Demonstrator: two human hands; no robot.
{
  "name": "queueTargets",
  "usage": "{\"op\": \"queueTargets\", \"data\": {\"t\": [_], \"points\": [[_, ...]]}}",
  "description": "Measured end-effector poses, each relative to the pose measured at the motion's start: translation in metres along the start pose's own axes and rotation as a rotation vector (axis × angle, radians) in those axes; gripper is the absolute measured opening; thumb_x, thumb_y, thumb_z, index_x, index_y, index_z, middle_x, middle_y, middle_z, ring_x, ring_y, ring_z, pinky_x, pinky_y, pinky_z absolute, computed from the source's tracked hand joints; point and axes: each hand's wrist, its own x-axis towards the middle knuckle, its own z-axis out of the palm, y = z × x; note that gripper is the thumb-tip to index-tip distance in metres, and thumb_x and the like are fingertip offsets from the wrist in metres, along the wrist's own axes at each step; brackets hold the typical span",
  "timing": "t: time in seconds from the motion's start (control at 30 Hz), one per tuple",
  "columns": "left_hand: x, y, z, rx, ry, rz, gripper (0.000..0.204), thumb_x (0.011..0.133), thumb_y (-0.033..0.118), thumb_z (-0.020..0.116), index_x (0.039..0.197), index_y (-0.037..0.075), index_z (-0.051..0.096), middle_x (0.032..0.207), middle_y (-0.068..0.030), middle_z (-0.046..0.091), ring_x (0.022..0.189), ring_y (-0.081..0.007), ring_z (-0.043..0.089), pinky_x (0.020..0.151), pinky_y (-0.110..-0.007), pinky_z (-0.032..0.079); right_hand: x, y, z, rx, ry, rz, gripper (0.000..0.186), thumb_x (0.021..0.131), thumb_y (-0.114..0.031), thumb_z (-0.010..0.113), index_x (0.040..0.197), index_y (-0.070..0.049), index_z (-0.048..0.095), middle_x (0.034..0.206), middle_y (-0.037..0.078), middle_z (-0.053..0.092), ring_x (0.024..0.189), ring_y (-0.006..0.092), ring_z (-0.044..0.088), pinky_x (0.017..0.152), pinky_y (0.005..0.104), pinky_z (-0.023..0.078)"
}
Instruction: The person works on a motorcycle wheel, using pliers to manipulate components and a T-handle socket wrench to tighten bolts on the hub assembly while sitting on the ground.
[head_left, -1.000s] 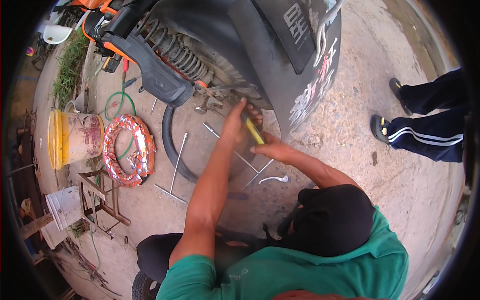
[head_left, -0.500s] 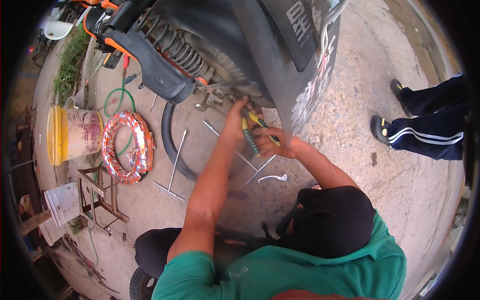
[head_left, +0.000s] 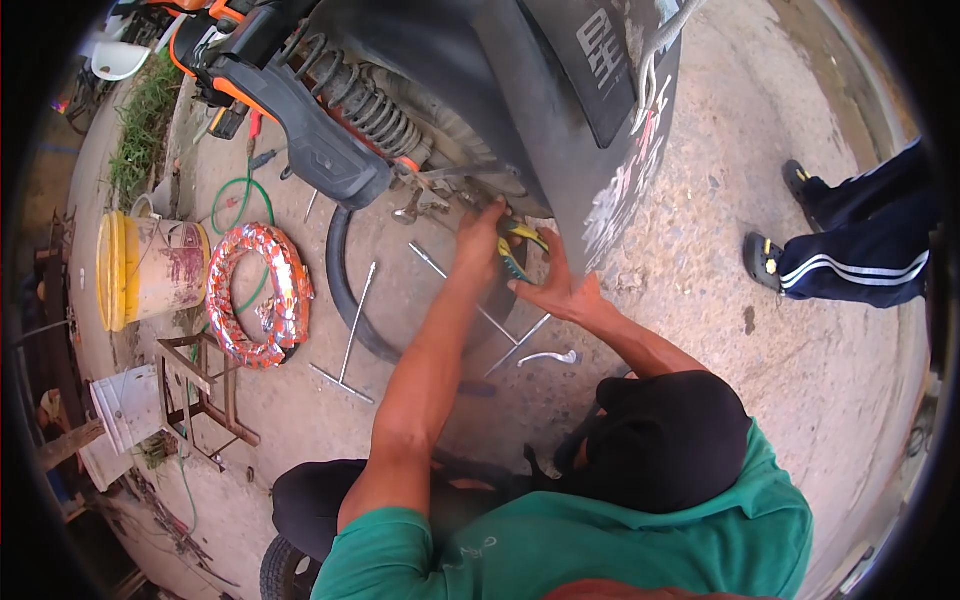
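A pair of pliers [head_left: 511, 262] with yellow and dark green handles is at the underside of a motorcycle's rear end [head_left: 470, 110]. My right hand [head_left: 562, 288] spans the handles, thumb by one and fingers at the other. My left hand [head_left: 482, 240] is closed close beside the pliers, against the metal parts under the rear fender [head_left: 505, 185]. What its fingers grip is hidden, and so are the pliers' jaws. Just left of my left hand, a bolt-like metal part [head_left: 408, 213] sticks out below the shock absorber [head_left: 370, 110].
On the concrete lie a black tyre or tube [head_left: 343, 290], T-handle wrenches [head_left: 358, 325] and a silver lever [head_left: 550, 358]. Leftward are a foil-wrapped ring [head_left: 222, 295], a yellow-lidded bucket [head_left: 150, 270], a metal frame stool [head_left: 205, 395] and a green hose [head_left: 240, 185]. Another person's legs [head_left: 850, 240] stand at right.
My right hand has shifted up and its fingers have spread wider round the plier handles. The pliers have turned and moved slightly up. My left hand has moved slightly right.
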Motion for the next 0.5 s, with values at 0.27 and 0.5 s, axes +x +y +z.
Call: {"op": "queueTargets", "data": {"t": [0.27,0.5], "points": [[-0.018,0.014,-0.039,0.485,-0.044,-0.082,0.050,0.088,0.034,0.074,0.117,-0.003,0.060,0.100,-0.0126,0.069,0.086,-0.0220,0.068,0.070,-0.034,0.054,-0.026,0.006,0.002,0.368,-0.075,0.231,0.047,0.085,-0.041,0.070,0.110,-0.002,0.062,0.085,0.018,0.066,0.077,0.0307,0.065,0.072,0.0434,0.050],[-0.053,0.066,-0.079,0.948,0.202,0.241,0.055,0.081,0.025,0.079,0.123,-0.004,0.059,0.113,-0.0185,0.067,0.098,-0.0268,0.066,0.086,-0.037,0.051,-0.034,0.009,0.005,-0.055,-0.120,0.027,0.061,0.085,-0.046,0.066,0.131,-0.008,0.053,0.095,0.020,0.068,0.095,0.0398,0.065,0.085,0.0444,0.052]]}}
